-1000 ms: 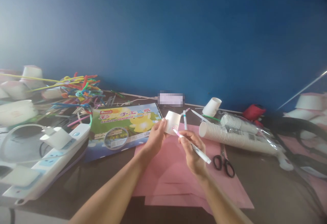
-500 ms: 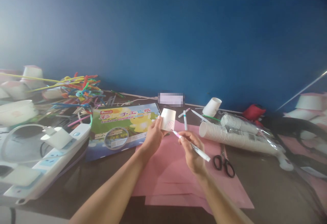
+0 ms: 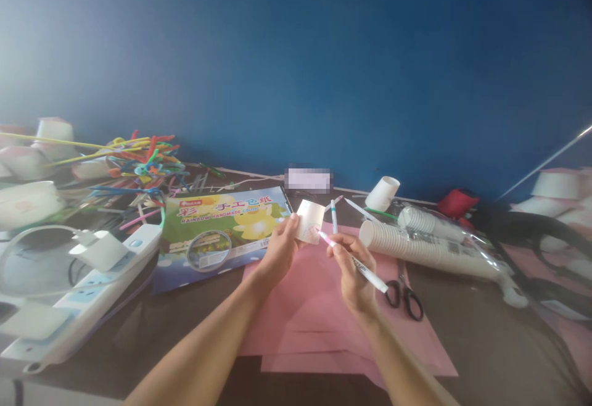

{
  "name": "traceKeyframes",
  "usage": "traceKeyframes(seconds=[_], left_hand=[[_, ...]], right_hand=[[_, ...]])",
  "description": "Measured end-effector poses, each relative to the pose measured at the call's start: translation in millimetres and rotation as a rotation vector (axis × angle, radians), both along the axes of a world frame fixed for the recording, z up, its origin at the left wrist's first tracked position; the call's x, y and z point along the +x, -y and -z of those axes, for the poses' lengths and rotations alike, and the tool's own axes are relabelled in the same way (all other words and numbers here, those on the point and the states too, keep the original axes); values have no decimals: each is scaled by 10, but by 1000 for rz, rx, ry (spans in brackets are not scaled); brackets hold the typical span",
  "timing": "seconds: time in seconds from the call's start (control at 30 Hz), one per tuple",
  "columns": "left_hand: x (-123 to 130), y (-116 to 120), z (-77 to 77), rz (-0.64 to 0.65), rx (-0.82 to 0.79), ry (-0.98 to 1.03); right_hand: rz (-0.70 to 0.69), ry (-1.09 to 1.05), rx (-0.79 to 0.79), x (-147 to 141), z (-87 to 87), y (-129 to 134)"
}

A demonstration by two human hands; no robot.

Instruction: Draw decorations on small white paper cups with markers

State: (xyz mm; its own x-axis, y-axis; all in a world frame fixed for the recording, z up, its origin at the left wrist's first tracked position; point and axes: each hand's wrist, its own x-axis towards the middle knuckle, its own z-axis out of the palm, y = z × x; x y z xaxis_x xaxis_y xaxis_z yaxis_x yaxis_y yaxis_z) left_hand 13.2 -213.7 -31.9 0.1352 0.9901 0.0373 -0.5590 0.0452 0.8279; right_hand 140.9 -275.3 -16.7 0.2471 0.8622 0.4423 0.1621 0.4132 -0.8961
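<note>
My left hand [image 3: 283, 244] grips a small white paper cup [image 3: 311, 216] by its left side, above the pink paper sheets [image 3: 296, 319]. Faint pink lines show on the lower part of the cup's wall. My right hand [image 3: 355, 267] holds a white marker [image 3: 367, 275] with a pink band like a pen. Its tip meets the cup near those lines. Black-handled scissors [image 3: 406, 298] lie on the pink paper, just right of my right hand. Behind the cup, other markers [image 3: 335, 216] rest on the table.
A colour-paper pack [image 3: 217, 233] lies left of my hands, beside a power strip [image 3: 99, 285] with plugs. Farther back is a heap of pipe cleaners [image 3: 145, 159]. Stacked paper cups [image 3: 416, 247] in plastic and a single upturned cup [image 3: 383, 194] are at right, before a blue wall [image 3: 296, 73].
My left hand has shifted the cup slightly right and tilted it. The marker tip has moved a little up and right along its wall, my right hand moving with it.
</note>
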Motion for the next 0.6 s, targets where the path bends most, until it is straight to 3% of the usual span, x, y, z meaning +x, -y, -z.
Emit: traceKeyframes(seconds=[0.2, 0.43, 0.6], left_hand=[[10, -12, 22, -20, 3, -38], [-13, -52, -12, -63, -108, 29], [-11, -36, 0, -21, -30, 17]], right_hand=[[18, 10, -14, -13, -6, -9], [29, 13, -36, 1, -6, 1], [-4, -18, -2, 11, 20, 7]])
